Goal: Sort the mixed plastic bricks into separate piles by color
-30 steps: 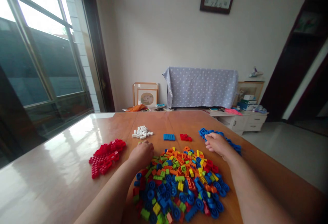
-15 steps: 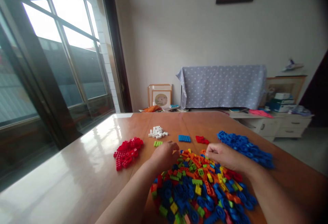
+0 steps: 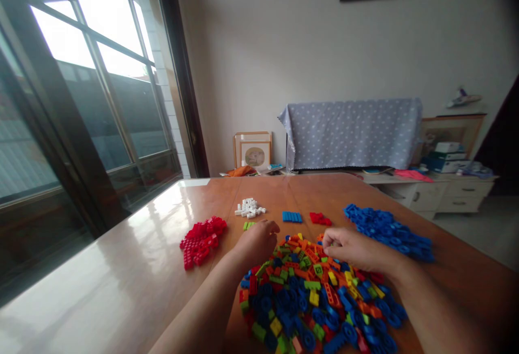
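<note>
A large mixed pile of toy building bricks (image 3: 312, 285) in orange, blue, lime, yellow and red lies in front of me. My left hand (image 3: 259, 240) is over the pile's upper left edge, fingers curled down, partly covering a short row of lime bricks (image 3: 248, 226). What its fingers hold, if anything, is hidden. At the pile's upper right, my right hand (image 3: 344, 245) is closed with thumb and fingertips together, low over orange bricks. Whatever may be between those fingertips is too small to make out.
Sorted groups lie around the pile: red bricks (image 3: 203, 240) at left, white bricks (image 3: 250, 208), a row of blue bricks (image 3: 292, 217), a few red bricks (image 3: 320, 219) behind, and a heap of blue pieces (image 3: 387, 232) at right. All rest on a glossy wooden table (image 3: 133, 267).
My left hand has shifted a little left, covering more of the lime row. My right hand has moved slightly left over the pile. The sorted groups look the same.
</note>
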The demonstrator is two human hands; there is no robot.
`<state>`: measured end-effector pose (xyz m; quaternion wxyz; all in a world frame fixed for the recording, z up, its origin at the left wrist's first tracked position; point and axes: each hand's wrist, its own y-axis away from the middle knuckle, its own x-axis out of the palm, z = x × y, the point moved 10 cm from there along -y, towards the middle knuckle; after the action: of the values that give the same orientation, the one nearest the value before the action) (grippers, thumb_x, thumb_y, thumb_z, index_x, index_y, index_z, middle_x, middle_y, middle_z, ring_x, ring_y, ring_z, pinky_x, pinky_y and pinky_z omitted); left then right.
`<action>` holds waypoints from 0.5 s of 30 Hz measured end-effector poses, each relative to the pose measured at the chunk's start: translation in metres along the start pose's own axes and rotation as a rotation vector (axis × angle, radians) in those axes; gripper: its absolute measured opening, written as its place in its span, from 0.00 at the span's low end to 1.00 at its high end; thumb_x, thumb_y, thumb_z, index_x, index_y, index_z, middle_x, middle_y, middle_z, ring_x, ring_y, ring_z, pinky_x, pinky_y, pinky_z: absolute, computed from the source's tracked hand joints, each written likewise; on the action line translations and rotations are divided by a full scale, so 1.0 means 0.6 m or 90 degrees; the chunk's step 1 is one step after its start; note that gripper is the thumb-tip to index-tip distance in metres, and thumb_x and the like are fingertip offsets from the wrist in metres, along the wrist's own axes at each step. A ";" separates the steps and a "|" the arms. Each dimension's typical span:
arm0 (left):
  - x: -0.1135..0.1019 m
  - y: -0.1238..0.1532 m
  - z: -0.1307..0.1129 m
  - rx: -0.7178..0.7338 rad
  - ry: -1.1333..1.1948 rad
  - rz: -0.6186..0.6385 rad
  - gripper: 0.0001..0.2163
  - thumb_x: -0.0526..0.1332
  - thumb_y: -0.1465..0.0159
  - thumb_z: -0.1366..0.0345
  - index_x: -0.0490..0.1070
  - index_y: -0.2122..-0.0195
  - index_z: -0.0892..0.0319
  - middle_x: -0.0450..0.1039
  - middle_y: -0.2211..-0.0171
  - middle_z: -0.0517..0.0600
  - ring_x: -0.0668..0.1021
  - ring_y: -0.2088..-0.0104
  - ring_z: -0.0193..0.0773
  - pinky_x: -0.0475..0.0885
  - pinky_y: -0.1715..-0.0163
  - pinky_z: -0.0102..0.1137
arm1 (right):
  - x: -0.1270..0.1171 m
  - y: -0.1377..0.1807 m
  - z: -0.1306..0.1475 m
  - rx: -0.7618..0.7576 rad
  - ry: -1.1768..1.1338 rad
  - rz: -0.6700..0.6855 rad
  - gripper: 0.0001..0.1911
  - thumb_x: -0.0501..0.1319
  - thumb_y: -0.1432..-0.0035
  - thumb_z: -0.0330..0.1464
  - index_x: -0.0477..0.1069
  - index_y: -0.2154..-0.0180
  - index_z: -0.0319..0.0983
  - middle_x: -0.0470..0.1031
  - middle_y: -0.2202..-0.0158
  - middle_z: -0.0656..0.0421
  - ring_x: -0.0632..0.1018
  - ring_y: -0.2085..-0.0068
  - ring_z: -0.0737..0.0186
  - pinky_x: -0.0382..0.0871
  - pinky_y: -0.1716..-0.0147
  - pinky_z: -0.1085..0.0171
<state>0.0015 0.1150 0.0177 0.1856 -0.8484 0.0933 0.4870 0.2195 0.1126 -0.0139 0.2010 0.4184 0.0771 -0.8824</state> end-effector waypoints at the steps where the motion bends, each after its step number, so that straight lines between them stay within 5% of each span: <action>1: -0.008 -0.001 0.012 -0.022 0.006 -0.015 0.13 0.54 0.38 0.69 0.75 0.55 0.57 0.78 0.55 0.53 0.77 0.57 0.40 0.70 0.58 0.29 | 0.001 0.000 0.002 -0.002 0.001 0.001 0.09 0.59 0.43 0.37 0.73 0.67 0.38 0.68 0.77 0.63 0.67 0.74 0.67 0.53 0.77 0.69; 9: -0.085 -0.003 0.123 -0.206 0.080 -0.215 0.10 0.54 0.39 0.68 0.75 0.60 0.58 0.78 0.64 0.51 0.78 0.63 0.39 0.69 0.64 0.29 | 0.002 -0.002 0.002 -0.005 0.017 -0.010 0.09 0.59 0.42 0.36 0.73 0.68 0.38 0.71 0.74 0.62 0.69 0.71 0.65 0.55 0.76 0.69; 15: -0.092 -0.001 0.160 -0.242 0.145 -0.274 0.12 0.53 0.39 0.68 0.74 0.58 0.59 0.79 0.63 0.51 0.79 0.63 0.37 0.69 0.65 0.28 | 0.001 -0.001 0.008 -0.013 0.008 -0.012 0.09 0.58 0.42 0.36 0.72 0.69 0.38 0.72 0.73 0.62 0.69 0.71 0.65 0.56 0.75 0.69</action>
<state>-0.1021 0.1533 0.0217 0.1108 -0.9172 -0.1608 0.3473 0.2157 0.1116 -0.0114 0.1962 0.4211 0.0911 -0.8808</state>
